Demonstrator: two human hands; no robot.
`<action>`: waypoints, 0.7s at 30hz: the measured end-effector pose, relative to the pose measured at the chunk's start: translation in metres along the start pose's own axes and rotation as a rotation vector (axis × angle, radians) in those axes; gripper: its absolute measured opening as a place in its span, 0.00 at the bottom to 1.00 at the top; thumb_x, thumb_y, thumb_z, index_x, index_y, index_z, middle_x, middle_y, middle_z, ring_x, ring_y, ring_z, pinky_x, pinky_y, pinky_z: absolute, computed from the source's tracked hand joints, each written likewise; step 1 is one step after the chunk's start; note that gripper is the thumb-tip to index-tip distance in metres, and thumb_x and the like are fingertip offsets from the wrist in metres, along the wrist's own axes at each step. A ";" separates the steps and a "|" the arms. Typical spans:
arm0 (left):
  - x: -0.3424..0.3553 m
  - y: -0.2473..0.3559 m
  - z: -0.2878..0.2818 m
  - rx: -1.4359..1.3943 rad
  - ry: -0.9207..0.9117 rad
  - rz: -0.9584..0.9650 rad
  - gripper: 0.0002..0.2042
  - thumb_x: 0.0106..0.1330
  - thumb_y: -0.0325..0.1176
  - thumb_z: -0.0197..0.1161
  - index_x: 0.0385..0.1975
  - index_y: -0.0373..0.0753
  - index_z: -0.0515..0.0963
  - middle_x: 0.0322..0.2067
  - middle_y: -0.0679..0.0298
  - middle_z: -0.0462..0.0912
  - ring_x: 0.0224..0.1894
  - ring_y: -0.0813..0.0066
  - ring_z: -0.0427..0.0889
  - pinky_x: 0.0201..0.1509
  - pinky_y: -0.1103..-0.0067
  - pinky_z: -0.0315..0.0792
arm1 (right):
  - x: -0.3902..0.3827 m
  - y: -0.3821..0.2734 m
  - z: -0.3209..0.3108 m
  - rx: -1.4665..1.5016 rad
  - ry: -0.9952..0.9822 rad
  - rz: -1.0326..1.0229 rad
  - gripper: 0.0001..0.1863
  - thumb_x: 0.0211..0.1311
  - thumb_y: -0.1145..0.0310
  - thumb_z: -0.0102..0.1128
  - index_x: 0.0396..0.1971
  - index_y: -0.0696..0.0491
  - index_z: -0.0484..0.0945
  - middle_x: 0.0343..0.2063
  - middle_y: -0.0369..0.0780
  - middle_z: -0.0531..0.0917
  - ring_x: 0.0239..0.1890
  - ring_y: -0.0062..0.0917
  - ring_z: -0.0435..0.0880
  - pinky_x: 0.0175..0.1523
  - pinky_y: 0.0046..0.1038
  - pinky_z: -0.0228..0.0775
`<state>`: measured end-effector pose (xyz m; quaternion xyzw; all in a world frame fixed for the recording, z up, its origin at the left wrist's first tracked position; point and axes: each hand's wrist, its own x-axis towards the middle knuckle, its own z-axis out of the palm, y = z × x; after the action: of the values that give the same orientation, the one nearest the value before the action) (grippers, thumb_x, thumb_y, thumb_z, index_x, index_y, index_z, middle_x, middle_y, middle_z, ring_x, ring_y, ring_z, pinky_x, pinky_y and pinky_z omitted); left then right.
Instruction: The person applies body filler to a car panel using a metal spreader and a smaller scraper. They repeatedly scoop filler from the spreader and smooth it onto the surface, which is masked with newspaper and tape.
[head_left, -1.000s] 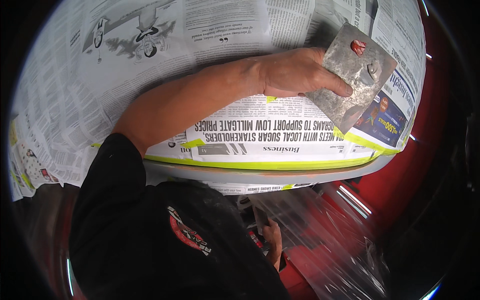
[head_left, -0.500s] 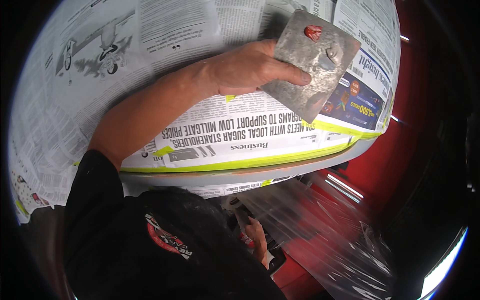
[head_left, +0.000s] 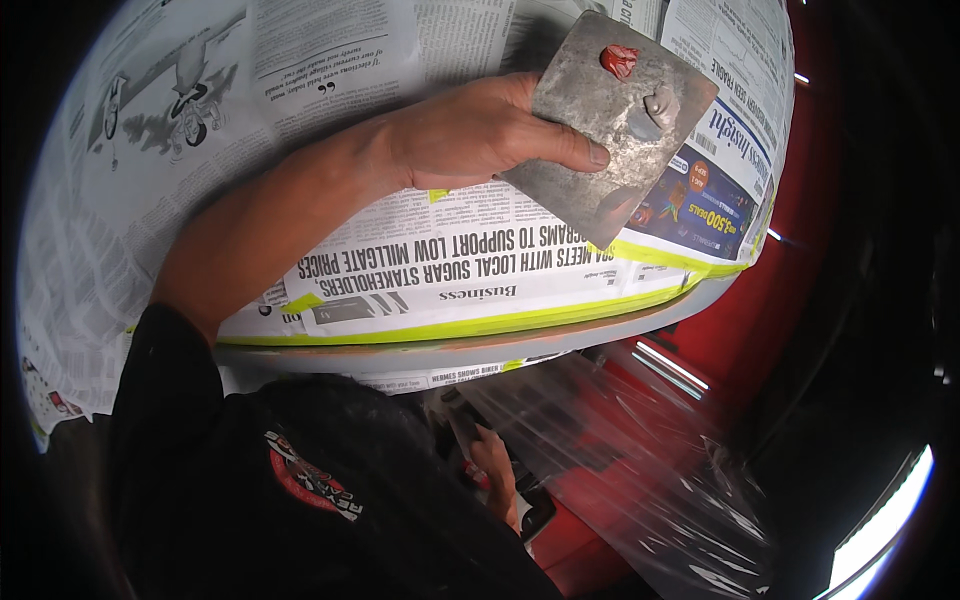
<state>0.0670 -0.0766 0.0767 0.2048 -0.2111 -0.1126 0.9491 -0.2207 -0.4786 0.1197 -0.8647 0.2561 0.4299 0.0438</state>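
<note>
My left hand grips a square metal plate, thumb on top and fingers hidden beneath it. The plate carries a glossy red dab of paste near its far edge and a grey lump of putty near its middle. Lower down, my right hand is closed around something partly hidden by my black shirt. A greyish, flat-looking piece sticks out past its fingers, but its kind is unclear.
Newspaper sheets cover the large curved surface under my left arm. Yellow-green tape holds them along a grey curved edge. Clear plastic film hangs at the lower right, over red panels.
The whole view has shifted a little, so my arms and the covered surface appear slightly farther left. Both hands keep their hold, and the plate still carries the red dab and grey putty.
</note>
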 end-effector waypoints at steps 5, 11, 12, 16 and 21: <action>-0.004 0.002 0.003 0.033 0.024 0.030 0.20 0.69 0.29 0.59 0.59 0.31 0.70 0.53 0.58 0.79 0.56 0.73 0.76 0.63 0.74 0.68 | 0.009 0.003 0.000 -0.045 0.027 -0.047 0.25 0.52 0.69 0.48 0.52 0.51 0.78 0.40 0.55 0.82 0.49 0.49 0.81 0.50 0.39 0.71; -0.001 0.002 0.000 0.031 0.015 0.019 0.19 0.69 0.28 0.59 0.59 0.32 0.70 0.53 0.58 0.79 0.56 0.73 0.76 0.63 0.74 0.67 | 0.001 -0.017 -0.010 -0.039 0.034 -0.008 0.25 0.52 0.69 0.48 0.53 0.50 0.79 0.40 0.53 0.84 0.47 0.46 0.83 0.50 0.37 0.72; 0.000 0.000 0.000 0.022 0.015 0.028 0.19 0.69 0.28 0.59 0.59 0.32 0.71 0.53 0.58 0.79 0.56 0.73 0.76 0.63 0.74 0.67 | 0.003 -0.015 -0.010 -0.024 0.026 -0.019 0.25 0.53 0.69 0.48 0.53 0.50 0.79 0.40 0.52 0.84 0.46 0.45 0.83 0.51 0.37 0.72; 0.002 -0.003 -0.002 -0.011 0.001 0.031 0.19 0.68 0.27 0.59 0.59 0.32 0.71 0.53 0.58 0.79 0.56 0.72 0.76 0.63 0.74 0.68 | -0.003 -0.028 -0.013 0.004 0.010 0.011 0.25 0.54 0.68 0.48 0.55 0.49 0.78 0.41 0.51 0.84 0.47 0.43 0.84 0.52 0.35 0.71; -0.002 0.003 0.002 0.053 0.046 -0.029 0.20 0.68 0.27 0.60 0.59 0.33 0.70 0.53 0.58 0.79 0.56 0.72 0.76 0.63 0.74 0.69 | 0.004 -0.018 -0.007 0.043 -0.010 0.021 0.24 0.56 0.66 0.50 0.55 0.49 0.78 0.42 0.52 0.84 0.50 0.44 0.83 0.53 0.34 0.71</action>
<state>0.0650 -0.0739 0.0796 0.2354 -0.1893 -0.1162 0.9462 -0.2052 -0.4670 0.1179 -0.8587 0.2742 0.4290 0.0592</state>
